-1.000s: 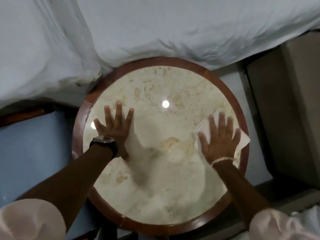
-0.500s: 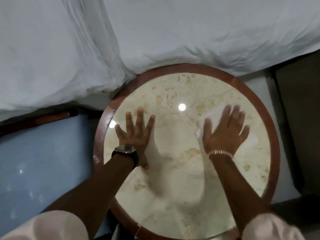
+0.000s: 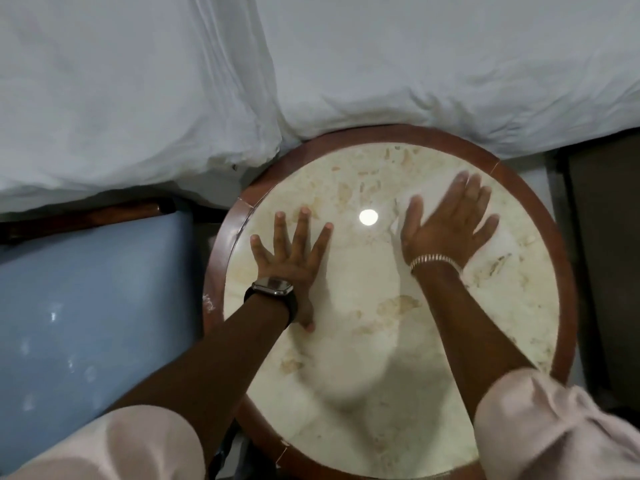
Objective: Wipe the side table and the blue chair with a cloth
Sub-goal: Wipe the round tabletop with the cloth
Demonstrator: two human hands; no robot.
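Observation:
The round side table (image 3: 381, 136) has a cream marble top and a brown wooden rim. My left hand (image 3: 291, 252), with a dark watch on its wrist, lies flat on the left half of the top with fingers spread and nothing in it. My right hand (image 3: 450, 223), wearing a gold bracelet, presses flat on a white cloth (image 3: 397, 216) on the far right part of the top. Only a blurred edge of the cloth shows beside the thumb. The blue chair (image 3: 90, 289) stands directly left of the table, its seat glossy.
White bedding (image 3: 346, 64) runs along the far side and touches the table's far rim. A dark wooden rail (image 3: 86, 216) lies between the bedding and the chair. A dark piece of furniture (image 3: 609, 254) stands close on the right.
My right hand has slid the cloth from the table's right edge up and inward towards the far middle. The left hand has stayed put. The view has shifted, showing more of the chair.

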